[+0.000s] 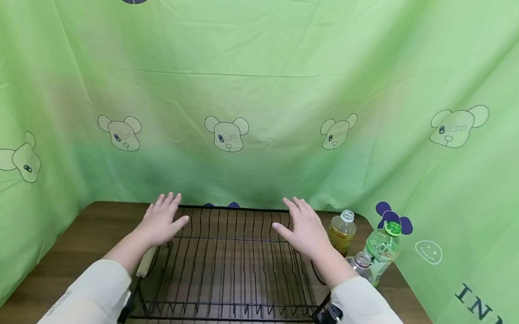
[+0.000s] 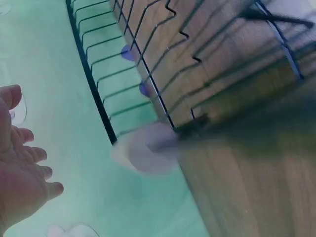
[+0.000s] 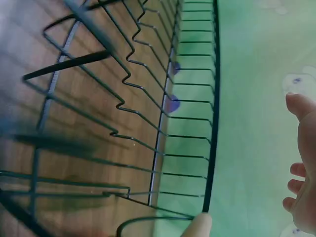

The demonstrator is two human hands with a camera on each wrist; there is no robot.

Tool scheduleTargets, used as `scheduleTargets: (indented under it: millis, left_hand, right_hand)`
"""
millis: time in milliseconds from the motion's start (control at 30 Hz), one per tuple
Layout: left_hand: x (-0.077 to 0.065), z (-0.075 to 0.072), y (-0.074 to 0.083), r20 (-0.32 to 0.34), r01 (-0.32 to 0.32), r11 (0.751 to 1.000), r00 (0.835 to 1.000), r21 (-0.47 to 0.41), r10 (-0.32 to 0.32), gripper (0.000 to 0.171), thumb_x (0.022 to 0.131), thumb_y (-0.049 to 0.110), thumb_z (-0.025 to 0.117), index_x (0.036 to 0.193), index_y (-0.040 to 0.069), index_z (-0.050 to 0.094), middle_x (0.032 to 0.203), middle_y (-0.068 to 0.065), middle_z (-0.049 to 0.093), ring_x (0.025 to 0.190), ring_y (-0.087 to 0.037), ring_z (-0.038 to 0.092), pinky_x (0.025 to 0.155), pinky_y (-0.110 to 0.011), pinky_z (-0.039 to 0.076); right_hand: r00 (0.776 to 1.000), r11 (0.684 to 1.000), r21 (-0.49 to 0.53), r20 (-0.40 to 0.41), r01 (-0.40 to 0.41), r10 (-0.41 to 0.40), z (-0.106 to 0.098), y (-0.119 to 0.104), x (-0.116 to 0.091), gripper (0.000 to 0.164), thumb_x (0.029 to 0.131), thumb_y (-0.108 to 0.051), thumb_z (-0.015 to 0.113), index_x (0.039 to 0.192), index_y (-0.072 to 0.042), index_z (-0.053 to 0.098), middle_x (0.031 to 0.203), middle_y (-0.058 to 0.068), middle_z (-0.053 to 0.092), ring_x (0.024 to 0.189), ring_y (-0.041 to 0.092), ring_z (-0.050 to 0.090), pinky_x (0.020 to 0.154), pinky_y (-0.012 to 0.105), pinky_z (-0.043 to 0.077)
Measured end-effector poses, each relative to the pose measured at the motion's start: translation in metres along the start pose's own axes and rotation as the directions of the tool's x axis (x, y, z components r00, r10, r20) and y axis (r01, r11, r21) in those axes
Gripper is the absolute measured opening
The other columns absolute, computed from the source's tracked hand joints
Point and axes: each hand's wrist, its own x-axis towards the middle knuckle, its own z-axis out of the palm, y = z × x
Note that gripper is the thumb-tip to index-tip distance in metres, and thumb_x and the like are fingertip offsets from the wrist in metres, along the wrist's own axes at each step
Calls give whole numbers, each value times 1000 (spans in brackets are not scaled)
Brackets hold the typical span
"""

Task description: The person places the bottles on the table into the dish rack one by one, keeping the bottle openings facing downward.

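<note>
The black wire rack (image 1: 219,320) rests on the wooden table (image 1: 84,249), in front of the person. Left hand (image 1: 161,221): released — fingers extended, near the rack's rear left corner. Right hand (image 1: 304,230): likewise released, near the rear right corner. Plastic bottles (image 1: 380,248) (one green) stand rightward — green curtain (image 1: 271,52) behind.

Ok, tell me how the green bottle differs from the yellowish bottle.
The green bottle has a green top, while the yellowish bottle has a pale one and a clear upper part.
The green bottle looks larger than the yellowish bottle.
The yellowish bottle stands farther back, the green bottle nearer and farther right.
Both stand upright on the table, right of the black rack.
</note>
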Motion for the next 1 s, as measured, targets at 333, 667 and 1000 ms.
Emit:
scheduleTargets:
  millis: [333,667,1000]
  left_hand:
    - [-34,5,-40,12,63,959,998,-277,-62,72,106,35,36,155,-6,2,161,-29,-6,147,-48,-12,118,-63,-3]
    - [-52,25,-56,41,149,873,988,-465,-146,72,106,34,37,156,-1,-2,162,-26,-9,148,-47,-9,118,-64,0]
    - [-62,44,-59,54,170,767,983,-618,-174,72,105,28,41,157,4,-4,159,-34,-3,137,-55,32,92,-48,51]
  right_hand:
    - [993,990,123,-93,-61,73,-24,27,-47,77,93,-45,62,151,-4,33,156,27,28,144,49,23,111,69,22]
    - [968,977,190,-209,-99,139,-35,44,-79,75,91,-38,67,149,-3,35,149,28,38,137,51,31,106,70,27]
    - [934,954,243,-267,-174,239,-33,54,-107,82,87,-36,73,148,1,34,149,32,36,133,55,33,102,74,27]
